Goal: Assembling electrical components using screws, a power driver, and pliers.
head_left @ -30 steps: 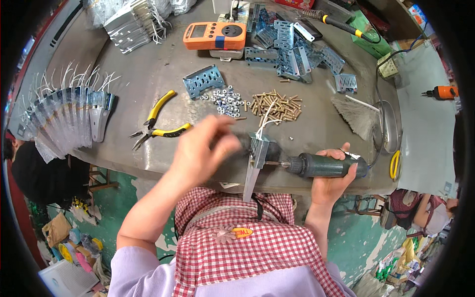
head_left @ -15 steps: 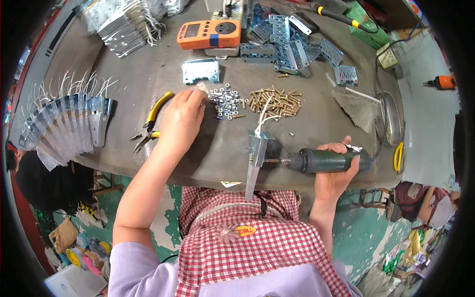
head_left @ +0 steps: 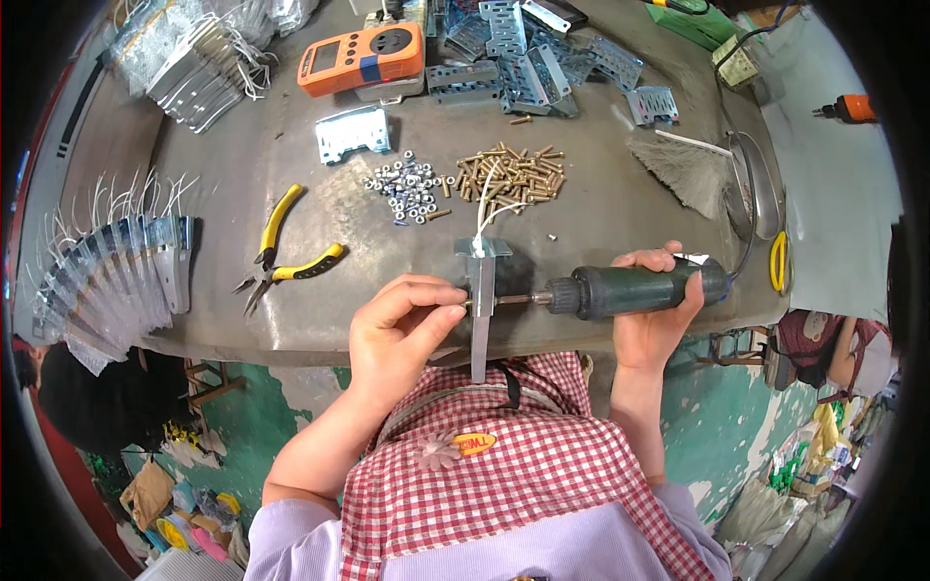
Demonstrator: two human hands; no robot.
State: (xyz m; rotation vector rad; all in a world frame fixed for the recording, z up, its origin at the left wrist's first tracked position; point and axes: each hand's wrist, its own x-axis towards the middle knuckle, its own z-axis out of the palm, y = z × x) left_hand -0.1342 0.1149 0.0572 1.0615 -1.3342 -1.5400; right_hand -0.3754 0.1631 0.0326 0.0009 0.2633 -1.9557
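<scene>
My right hand (head_left: 651, 320) is wrapped round a dark green electric screwdriver (head_left: 620, 292), held level. Its bit points left and meets a narrow metal part (head_left: 480, 281) with a bracket on top and white wires rising from it. That part stands upright at the table's front edge. On its left side, the thumb and forefinger of my left hand (head_left: 397, 334) pinch something too small to make out, right against the metal. Behind lie a pile of silver nuts (head_left: 407, 189) and a pile of brass-coloured screws (head_left: 509, 174).
Yellow-handled pliers (head_left: 281, 252) lie open at left, beside a fanned row of wrapped metal parts (head_left: 116, 281). A loose bracket (head_left: 351, 134), an orange meter (head_left: 363, 58) and a heap of blue-silver brackets (head_left: 533, 77) are farther back. A brush (head_left: 683, 169) lies at right.
My left hand has come from the nut pile, toward me and right, to the metal part's left side. The right hand still holds the screwdriver against the part.
</scene>
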